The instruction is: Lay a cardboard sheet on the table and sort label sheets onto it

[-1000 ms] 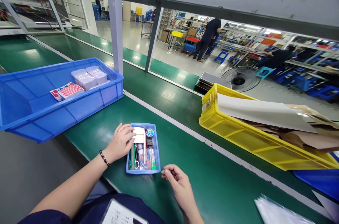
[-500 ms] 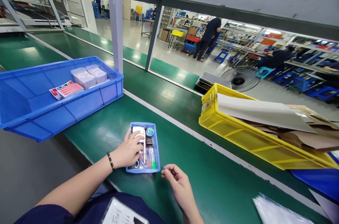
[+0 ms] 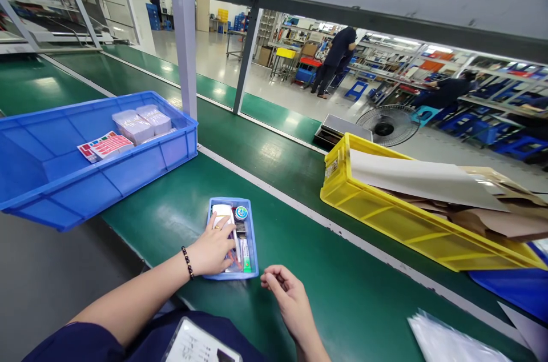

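My left hand lies over a small blue tray, fingers spread and touching the things inside. Under its fingertips is a white packet with a band round it, beside a long white stick-like item. Along the tray's right side are a round tin with a blue and green lid, a dark small item and a white-green tube. My palm hides part of the contents. Just right of the tray, my right hand is loosely closed, thumb against curled fingers, with nothing visible in it.
A large blue bin with wrapped stacks and printed cards stands at left. To the right is a yellow bin of cardboard sheets. Clear plastic bags lie at lower right. A metal post rises behind the green belt.
My left hand has shifted slightly right and down within the tray, uncovering more of the white packet. My right hand stays where it was.
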### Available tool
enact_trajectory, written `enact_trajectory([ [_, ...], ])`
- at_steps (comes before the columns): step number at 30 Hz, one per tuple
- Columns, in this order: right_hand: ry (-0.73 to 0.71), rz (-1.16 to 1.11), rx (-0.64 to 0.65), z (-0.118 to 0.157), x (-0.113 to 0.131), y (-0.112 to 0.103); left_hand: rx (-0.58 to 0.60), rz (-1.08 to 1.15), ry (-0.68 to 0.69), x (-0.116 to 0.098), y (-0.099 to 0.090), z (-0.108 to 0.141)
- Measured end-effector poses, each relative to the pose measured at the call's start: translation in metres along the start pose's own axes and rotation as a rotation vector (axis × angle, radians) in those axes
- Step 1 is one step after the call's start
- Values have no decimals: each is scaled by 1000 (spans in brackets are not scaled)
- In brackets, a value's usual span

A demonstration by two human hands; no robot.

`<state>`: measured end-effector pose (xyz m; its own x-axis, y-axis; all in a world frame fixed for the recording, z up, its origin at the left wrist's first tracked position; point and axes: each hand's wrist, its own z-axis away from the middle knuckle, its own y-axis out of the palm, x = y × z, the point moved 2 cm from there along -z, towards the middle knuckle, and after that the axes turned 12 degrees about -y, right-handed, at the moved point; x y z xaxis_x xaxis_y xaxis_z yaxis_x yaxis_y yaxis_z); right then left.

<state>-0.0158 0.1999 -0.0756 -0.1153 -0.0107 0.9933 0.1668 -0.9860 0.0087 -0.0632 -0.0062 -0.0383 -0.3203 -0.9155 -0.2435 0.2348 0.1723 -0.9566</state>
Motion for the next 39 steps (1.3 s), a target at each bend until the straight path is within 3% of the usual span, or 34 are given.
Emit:
enact_trajectory([
  [9, -9, -1, -1, -1, 2, 1, -162, 34, -18, 5, -1, 2],
  [16, -5, -7, -7, -1, 4, 3, -94, -36, 36, -2, 7, 4],
  [33, -5, -30, -8, -2, 4, 6, -138, 29, -24, 3, 7, 5],
  [39, -12, -14, -32, -2, 0, 1, -300, 108, -78, 13, 1, 12],
])
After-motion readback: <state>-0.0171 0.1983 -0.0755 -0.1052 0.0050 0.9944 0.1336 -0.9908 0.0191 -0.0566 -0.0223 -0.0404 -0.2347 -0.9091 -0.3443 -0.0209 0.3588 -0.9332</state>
